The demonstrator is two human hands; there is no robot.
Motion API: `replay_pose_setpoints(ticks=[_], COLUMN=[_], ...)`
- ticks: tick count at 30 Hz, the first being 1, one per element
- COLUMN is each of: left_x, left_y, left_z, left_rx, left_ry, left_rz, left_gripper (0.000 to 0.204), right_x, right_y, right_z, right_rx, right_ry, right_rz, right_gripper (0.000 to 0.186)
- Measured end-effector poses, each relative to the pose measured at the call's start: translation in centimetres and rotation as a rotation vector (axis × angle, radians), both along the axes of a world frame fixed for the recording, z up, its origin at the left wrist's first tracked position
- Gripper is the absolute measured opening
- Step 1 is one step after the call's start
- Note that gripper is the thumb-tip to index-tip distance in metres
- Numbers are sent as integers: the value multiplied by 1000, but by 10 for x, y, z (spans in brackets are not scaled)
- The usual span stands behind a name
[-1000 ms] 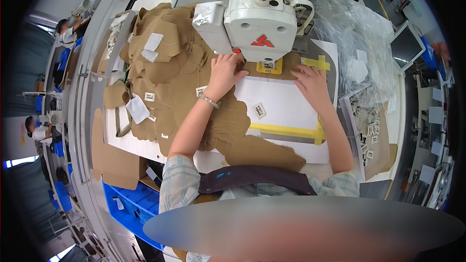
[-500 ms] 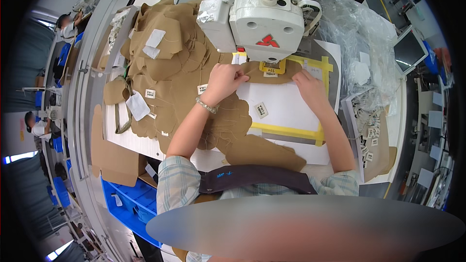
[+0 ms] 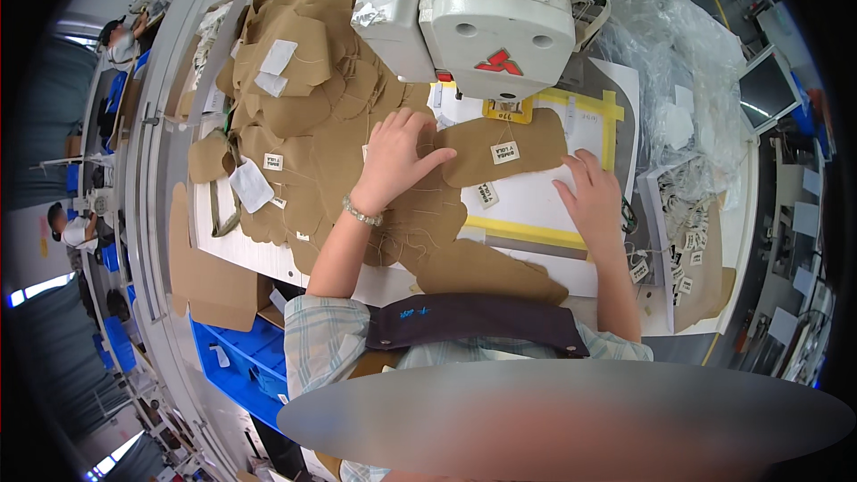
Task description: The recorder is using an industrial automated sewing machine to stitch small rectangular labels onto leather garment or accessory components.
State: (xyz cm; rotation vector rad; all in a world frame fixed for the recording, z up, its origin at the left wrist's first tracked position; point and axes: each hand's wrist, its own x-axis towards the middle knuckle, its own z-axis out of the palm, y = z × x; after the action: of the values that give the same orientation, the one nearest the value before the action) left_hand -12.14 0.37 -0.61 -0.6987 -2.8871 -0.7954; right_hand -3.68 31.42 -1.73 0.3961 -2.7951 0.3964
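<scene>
A tan fabric piece (image 3: 462,150) lies in front of the white sewing machine (image 3: 495,49), just below its yellow clamp (image 3: 509,112). It bears a white label (image 3: 505,153), with a thread running up from it. My left hand (image 3: 397,161), thumb and fingers apart, is by the piece's left end, over the pile of tan pieces (image 3: 357,112). Off the piece's right end, my right hand (image 3: 591,196) has its fingers spread and holds nothing. A loose white label (image 3: 486,195) rests on the white sheet (image 3: 540,201), partly beside the fabric's lower edge.
Yellow tape (image 3: 527,232) edges the sheet. Another tan piece (image 3: 491,272) lies near my body. On the right are clear plastic wrap (image 3: 674,71) and a box of labels (image 3: 668,254). A blue crate (image 3: 237,361) stands lower left. Other people sit at far-left stations.
The labelled fabric piece has come out from under the clamp toward me. Both hands have let go of it; the left has opened and the right has drawn back and down.
</scene>
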Motion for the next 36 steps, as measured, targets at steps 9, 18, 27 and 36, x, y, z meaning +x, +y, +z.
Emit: replay_pose_setpoints(ticks=[9, 18, 27, 36], left_x=[-3, 1, 10, 19], left_y=[7, 11, 17, -26], left_z=[-10, -12, -19, -7], left_rx=[-29, -72, -28, 644], left_ry=[-54, -105, -94, -258], left_rz=[-31, -70, -18, 347], left_gripper=[39, 32, 34, 10], right_x=[52, 53, 56, 8], right_y=[37, 53, 49, -6], right_z=[40, 21, 13, 53], right_rx=[161, -201, -380, -473], right_ry=[-252, -374, -233, -321], right_rz=[-467, -474, -420, -299], right_gripper=[35, 25, 19, 18])
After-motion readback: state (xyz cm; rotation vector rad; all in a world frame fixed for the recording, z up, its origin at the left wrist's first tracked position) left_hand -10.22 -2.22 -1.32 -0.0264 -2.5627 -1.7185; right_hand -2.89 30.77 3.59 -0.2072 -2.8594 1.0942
